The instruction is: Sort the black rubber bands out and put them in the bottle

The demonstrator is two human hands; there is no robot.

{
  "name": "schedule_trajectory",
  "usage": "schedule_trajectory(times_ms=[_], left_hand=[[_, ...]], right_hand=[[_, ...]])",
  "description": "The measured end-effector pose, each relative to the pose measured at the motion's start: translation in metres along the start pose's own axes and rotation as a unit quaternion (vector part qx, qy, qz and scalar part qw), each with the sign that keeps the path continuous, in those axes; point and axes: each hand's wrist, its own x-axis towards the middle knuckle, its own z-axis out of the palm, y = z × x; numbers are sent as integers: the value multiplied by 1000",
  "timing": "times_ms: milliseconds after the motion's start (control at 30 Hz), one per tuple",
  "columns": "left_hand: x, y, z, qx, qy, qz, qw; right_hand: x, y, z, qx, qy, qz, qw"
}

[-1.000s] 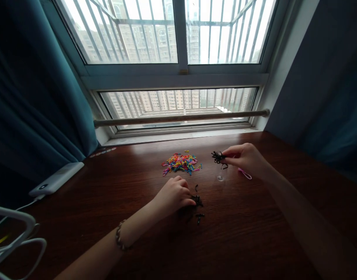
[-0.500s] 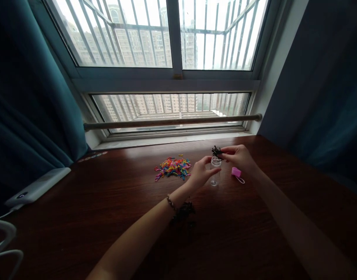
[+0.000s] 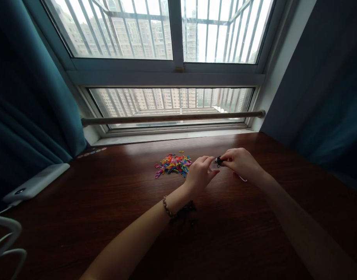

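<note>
My left hand [image 3: 198,174] is closed around a small clear jar [image 3: 213,166], tilted with its mouth turned toward my right hand. Between the fingertips of my right hand [image 3: 241,161] is a bunch of thin black elastic bands [image 3: 218,161], pressed at the jar's mouth. How many of the bands are inside cannot be made out. Just left of the jar lies a heap of colourful small elastic bands [image 3: 172,164]. A dark pile of black bands [image 3: 185,214] is partly hidden beneath my left wrist.
Behind my right hand, a white loop [image 3: 241,178] shows; the pink cap on it is nearly hidden. A white power bank [image 3: 36,182] with a cable sits at the left. A window and rail [image 3: 172,118] stand behind the wooden tabletop [image 3: 114,206].
The jar has gone from upright to tilted toward my right hand. My right hand has brought the black bands down to its mouth and now covers most of the pink cap.
</note>
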Motion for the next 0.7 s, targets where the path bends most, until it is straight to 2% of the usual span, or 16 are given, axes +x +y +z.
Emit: schedule_trajectory(times_ms=[167,233,367,433,567,700], left_hand=[[-5,12,0,51,-13,21,998],[-7,15,0,50,-14,20,998],[-9,17,0,35,-14,25,999],[-9,18,-1,26,-14,32,999],[-10,19,0,3,1,33,999],[-9,16,3,-41,20,-1,999]], right_hand=[[-2,-4,-1,0,8,53,999],[-2,-3,-3,13,-16,57,998],[-3,1,-6,38,-108,1,993],[-3,4,-5,50,-125,-21,991],[1,6,-1,58,-103,2,993],[1,1,-3,31,-70,9,997]])
